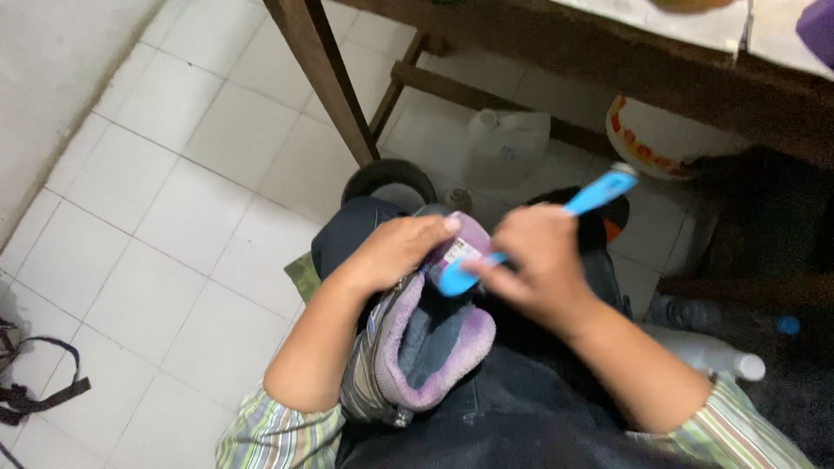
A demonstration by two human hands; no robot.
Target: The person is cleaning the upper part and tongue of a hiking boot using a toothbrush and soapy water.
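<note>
Purple shoe; one blue brush

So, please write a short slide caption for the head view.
Left hand steadies a purple shoe on the lap while right hand holds a blue brush.

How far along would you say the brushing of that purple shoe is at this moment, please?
Done: nothing can be judged clean yet; the image is blurred. In hand: the left hand steadies the purple shoe on the lap, and the right hand holds a blue brush with one end at the shoe's tongue. Left: the grey side and the sole, which is hidden, show no brush contact now.
</note>
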